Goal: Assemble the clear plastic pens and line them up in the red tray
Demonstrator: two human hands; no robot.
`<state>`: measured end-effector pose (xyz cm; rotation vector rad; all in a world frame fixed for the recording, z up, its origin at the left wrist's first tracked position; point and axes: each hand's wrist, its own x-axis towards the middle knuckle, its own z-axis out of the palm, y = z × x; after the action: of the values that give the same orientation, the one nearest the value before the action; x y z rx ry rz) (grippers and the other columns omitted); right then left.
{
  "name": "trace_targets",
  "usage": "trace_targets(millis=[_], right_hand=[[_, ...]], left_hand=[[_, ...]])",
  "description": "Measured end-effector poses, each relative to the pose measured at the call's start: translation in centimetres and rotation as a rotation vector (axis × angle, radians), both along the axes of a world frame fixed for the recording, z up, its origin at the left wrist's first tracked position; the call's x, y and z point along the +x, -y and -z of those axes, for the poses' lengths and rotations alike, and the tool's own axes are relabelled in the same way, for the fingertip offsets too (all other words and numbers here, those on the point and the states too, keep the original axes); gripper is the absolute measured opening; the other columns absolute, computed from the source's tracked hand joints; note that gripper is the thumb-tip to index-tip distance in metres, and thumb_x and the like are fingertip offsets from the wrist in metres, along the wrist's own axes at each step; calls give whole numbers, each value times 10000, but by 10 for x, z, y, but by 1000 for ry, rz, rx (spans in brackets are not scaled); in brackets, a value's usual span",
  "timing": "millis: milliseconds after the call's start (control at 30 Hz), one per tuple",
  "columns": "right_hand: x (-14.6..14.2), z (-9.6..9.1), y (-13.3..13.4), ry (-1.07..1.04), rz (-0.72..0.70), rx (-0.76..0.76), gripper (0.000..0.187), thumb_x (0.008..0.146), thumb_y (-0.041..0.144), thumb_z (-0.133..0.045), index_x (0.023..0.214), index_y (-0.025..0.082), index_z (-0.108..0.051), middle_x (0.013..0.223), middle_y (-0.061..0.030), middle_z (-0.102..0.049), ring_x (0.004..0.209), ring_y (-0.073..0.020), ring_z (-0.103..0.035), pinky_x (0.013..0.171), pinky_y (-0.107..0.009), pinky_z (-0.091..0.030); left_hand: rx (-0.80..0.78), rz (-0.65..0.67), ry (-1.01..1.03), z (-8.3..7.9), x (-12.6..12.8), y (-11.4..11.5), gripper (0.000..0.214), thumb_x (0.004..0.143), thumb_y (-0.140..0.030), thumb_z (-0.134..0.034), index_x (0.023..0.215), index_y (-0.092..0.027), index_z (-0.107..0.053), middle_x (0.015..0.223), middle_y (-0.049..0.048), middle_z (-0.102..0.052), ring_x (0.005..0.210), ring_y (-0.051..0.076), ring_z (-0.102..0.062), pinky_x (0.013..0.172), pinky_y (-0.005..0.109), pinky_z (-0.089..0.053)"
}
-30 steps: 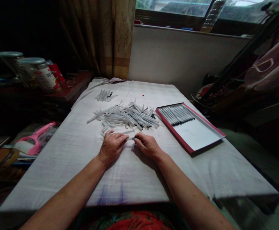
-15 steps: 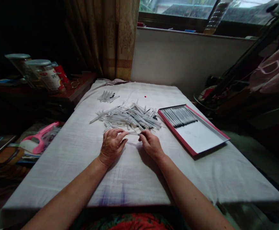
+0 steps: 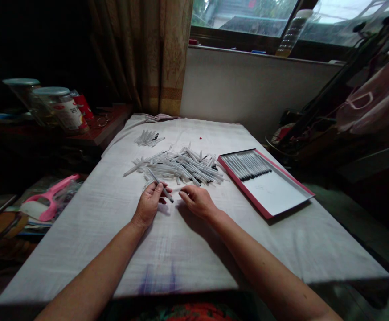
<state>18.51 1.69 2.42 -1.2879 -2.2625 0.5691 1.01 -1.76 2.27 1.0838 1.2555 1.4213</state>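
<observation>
Left hand (image 3: 148, 203) pinches one clear pen (image 3: 161, 189) between thumb and fingers. Its long axis runs far-left to near-right, dark tip towards the right hand (image 3: 198, 203), which lies just beside it, loosely curled and empty. The pen pile (image 3: 177, 165) sits just beyond, the red-edged tray (image 3: 277, 191) farther right. The label on the jar (image 3: 60, 109) is unreadable.

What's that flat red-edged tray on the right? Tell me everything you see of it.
The tray is shallow, rectangular, red-rimmed with a white floor, seemingly cardboard. It lies flat and askew on the white cloth, right of the pile. Slim pale sticks with dark tips line its far end; the near part is bare.
</observation>
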Motion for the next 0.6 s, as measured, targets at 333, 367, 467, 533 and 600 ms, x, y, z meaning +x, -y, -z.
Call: trace_targets(millis=[333,367,467,533,600], right_hand=[[-39,-11,-42,325,219,20,192,818,356,-648,890,193,-718,900,-171,-731,860,-305,-680,733,-376,-494],[-40,-12,-41,345,220,14,179,824,328,-634,891,186,-719,907,-178,-732,857,-309,-683,727,-377,-494],[-33,-16,-37,366,212,28,192,853,297,-571,884,177,-718,891,-175,-736,825,-294,-691,701,-359,-488],[-21,-17,-33,282,182,30,204,864,293,-542,830,186,-712,822,-139,-736,778,-256,-687,683,-327,-480],[-4,-13,-27,90,150,-53,195,852,280,-543,773,195,-700,727,-81,-721,698,-204,-671,651,-288,-473]], left_hand=[[14,-17,-145,7,-6,-3,403,808,-544,-584,944,-167,-626,575,-65,-484,412,62,-427,391,175,-355],[29,-18,-157,8,-7,-4,396,811,-539,-582,940,-168,-634,587,-59,-495,418,64,-439,396,177,-365],[70,-25,-227,11,-10,-5,378,835,-509,-556,970,-172,-660,635,-40,-540,429,70,-476,409,188,-392],[87,-33,-319,15,-12,-6,384,854,-482,-534,1032,-172,-674,673,-20,-587,449,87,-511,431,206,-426],[120,-43,-444,19,-14,-6,386,862,-453,-531,1074,-169,-686,750,17,-660,528,122,-585,502,238,-490]])
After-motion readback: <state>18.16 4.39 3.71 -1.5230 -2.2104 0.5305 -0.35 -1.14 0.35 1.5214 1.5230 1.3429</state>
